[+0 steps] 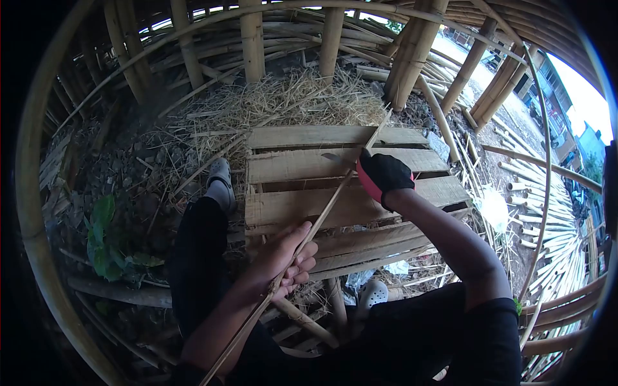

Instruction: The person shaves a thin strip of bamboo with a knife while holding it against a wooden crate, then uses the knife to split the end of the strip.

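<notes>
A long, thin bamboo strip (pixel 331 201) runs slantwise from the bottom of the view up across a slatted wooden platform (pixel 277 166). My bare left hand (pixel 288 260) is wrapped around the strip near the platform's front edge. Farther along it, my right hand (pixel 386 177), in a black and pink glove, is closed against the strip. A dark knife blade (pixel 335 158) sticks out to the left of the glove, close to the strip; its handle is hidden in my fist.
Bamboo posts (pixel 252 42) stand behind the platform, with straw and shavings (pixel 296 96) at their feet. Many cut bamboo pieces (pixel 547 225) lie at the right. My shoes (pixel 219 174) flank the platform, and a green plant (pixel 103 238) grows at the left.
</notes>
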A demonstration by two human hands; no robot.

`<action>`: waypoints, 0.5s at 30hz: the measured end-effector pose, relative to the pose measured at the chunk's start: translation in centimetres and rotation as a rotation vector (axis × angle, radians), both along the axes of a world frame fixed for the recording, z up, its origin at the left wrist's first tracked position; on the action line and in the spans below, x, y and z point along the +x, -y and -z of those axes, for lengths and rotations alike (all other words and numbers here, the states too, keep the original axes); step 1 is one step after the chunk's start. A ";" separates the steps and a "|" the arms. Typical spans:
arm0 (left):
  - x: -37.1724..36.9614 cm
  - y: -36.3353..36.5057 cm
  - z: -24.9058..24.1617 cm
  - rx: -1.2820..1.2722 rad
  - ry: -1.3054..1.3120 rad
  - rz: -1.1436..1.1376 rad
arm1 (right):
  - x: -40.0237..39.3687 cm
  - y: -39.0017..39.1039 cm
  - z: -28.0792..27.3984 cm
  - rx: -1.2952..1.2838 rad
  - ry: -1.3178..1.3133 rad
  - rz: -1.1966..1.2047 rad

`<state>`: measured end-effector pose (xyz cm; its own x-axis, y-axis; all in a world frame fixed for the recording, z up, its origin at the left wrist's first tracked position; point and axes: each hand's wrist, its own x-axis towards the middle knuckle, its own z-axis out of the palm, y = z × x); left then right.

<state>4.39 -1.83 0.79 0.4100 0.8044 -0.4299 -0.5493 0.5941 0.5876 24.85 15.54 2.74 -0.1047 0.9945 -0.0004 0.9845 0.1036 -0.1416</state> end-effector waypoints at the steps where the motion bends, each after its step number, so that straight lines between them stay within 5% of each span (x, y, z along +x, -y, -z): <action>1: 0.0 0.1 0.2 -0.007 0.012 0.006 | -0.6 1.4 -0.5 -0.036 -0.026 -0.004; 15: 0.1 -0.1 -0.4 0.009 -0.022 0.012 | 0.4 -2.0 0.1 0.013 0.014 0.044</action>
<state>4.45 -1.78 1.15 0.4097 0.8035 -0.4319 -0.5293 0.5950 0.6048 25.22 17.58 2.66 -0.0610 0.9981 0.0114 0.9900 0.0619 -0.1270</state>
